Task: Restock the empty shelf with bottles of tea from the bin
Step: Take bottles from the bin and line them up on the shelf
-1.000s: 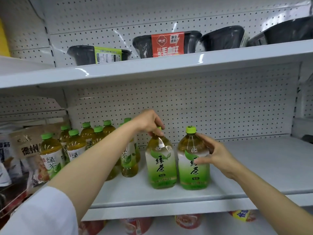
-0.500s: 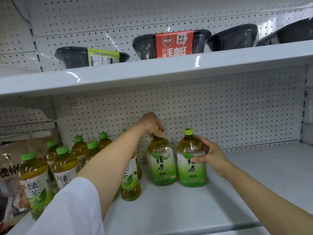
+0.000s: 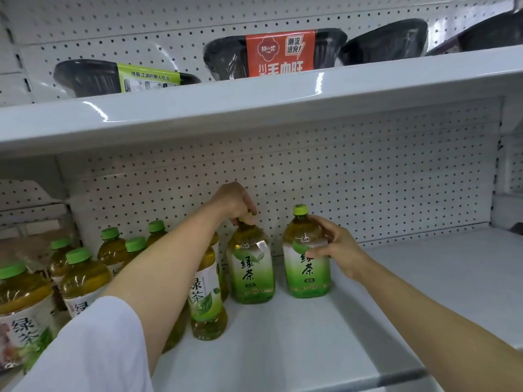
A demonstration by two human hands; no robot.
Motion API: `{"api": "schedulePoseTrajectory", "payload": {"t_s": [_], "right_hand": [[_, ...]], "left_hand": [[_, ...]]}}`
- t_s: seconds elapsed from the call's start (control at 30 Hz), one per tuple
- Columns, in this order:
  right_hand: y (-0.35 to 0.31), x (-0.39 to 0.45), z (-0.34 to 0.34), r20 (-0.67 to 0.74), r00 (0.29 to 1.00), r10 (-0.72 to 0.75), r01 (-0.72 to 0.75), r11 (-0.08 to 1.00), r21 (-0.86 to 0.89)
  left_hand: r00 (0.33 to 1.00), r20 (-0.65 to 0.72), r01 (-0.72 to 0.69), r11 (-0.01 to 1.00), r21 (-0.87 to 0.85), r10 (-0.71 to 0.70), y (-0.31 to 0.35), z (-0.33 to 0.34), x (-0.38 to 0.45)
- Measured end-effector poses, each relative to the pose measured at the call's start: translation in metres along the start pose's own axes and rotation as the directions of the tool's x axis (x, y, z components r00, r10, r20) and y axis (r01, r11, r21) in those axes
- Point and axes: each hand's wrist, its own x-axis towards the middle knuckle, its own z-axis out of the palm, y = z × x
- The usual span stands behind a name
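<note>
Green-capped tea bottles are standing upright on the white shelf [image 3: 283, 335], labels reading 绿茶. The left hand [image 3: 235, 203] is pinching the cap of one tea bottle [image 3: 250, 267] from above; the right hand [image 3: 336, 250] is curling around the neighbouring bottle [image 3: 307, 261] at its 3 o'clock. More green tea bottles [image 3: 82, 278] are clustering toward 9 o'clock. At 12 o'clock, the upper shelf [image 3: 254, 103] is carrying black bowls [image 3: 385, 41]; one red sleeve [image 3: 280, 53] is showing 潮流速食 and 毛血旺.

white shelf [image 3: 353, 329], tea bottles [image 3: 250, 267] standing
</note>
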Motion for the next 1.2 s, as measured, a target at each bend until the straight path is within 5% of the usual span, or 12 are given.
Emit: {"api": "schedulePoseTrajectory", "payload": {"t_s": [0.93, 1.2], "right_hand": [[0.010, 0.021, -0.007, 0.131, 0.991, 0.038, -0.035, 0.999, -0.027], [0.000, 0.011, -0.002, -0.023, 0.999, 0.029, -0.034, 0.971, -0.238]], "left_hand": [[0.997, -0.078, 0.006, 0.996, -0.085, -0.013, -0.011, 0.006, -0.001], [0.988, -0.115, -0.089, 0.991, 0.096, 0.100, -0.015, 0.011, -0.010]]}}
